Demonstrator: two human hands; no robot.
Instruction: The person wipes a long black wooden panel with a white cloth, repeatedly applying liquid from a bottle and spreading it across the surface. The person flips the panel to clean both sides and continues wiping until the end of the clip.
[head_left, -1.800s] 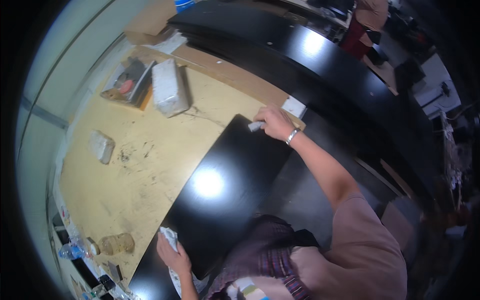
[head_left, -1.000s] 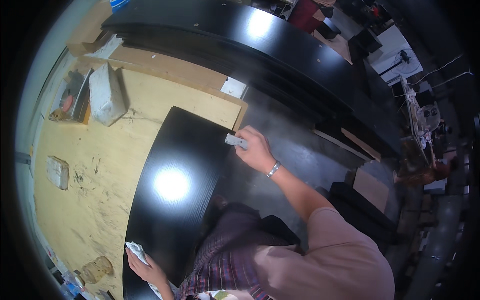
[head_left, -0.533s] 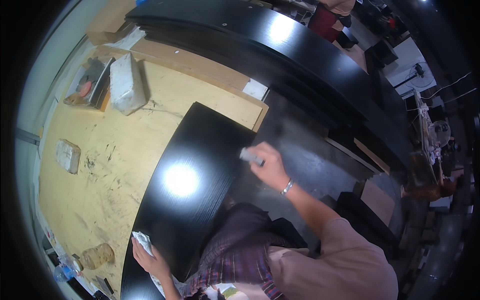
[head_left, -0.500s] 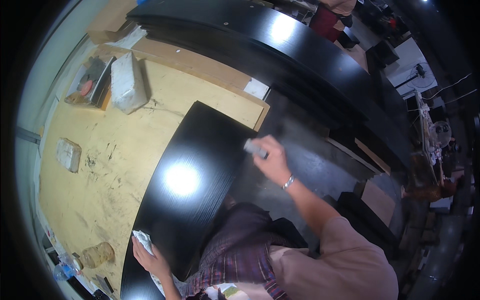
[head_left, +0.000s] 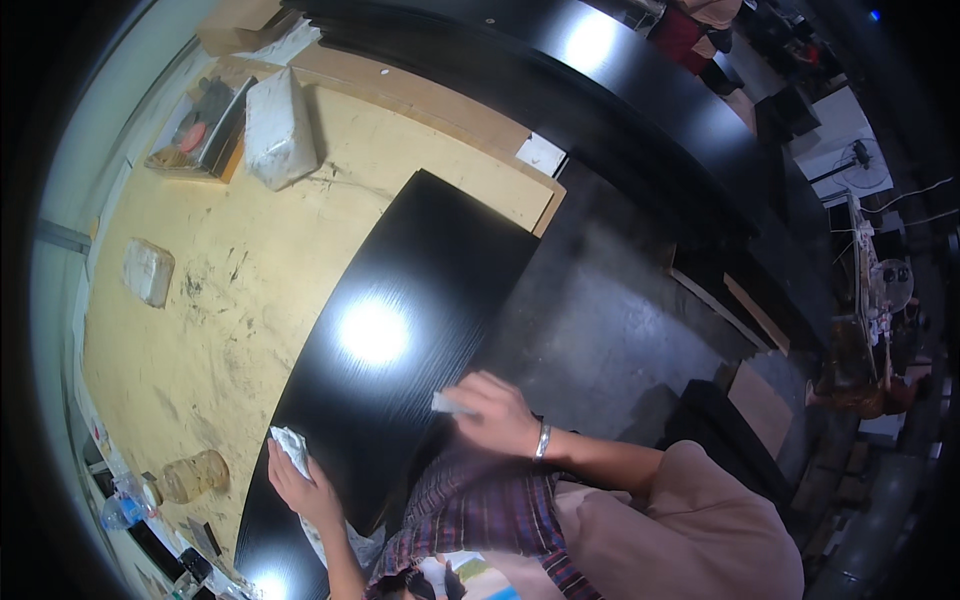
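A long glossy black wood-grain panel [head_left: 430, 260] lies on the yellow worktable, its right edge toward my body. My right hand [head_left: 497, 412] is closed around a small light-grey block [head_left: 452, 402], which is at the panel's right edge close to my body. Whether the block touches the edge I cannot tell. My left hand [head_left: 305, 488] is on the panel's left side, pressing a crumpled white cloth [head_left: 290, 446] against it. More of the cloth trails below the palm.
On the yellow worktable [head_left: 230, 330] are a white wrapped block [head_left: 278, 130], a smaller one [head_left: 148, 272], an open box [head_left: 200, 130] of odds and ends, and a clear jar [head_left: 195, 477]. Stacked black panels [head_left: 600, 110] stand beyond. Another person [head_left: 690, 35] is at the far right.
My right hand has come back along the panel's right edge toward my body with the grey block. My left hand keeps its hold on the cloth. The view has shifted slightly.
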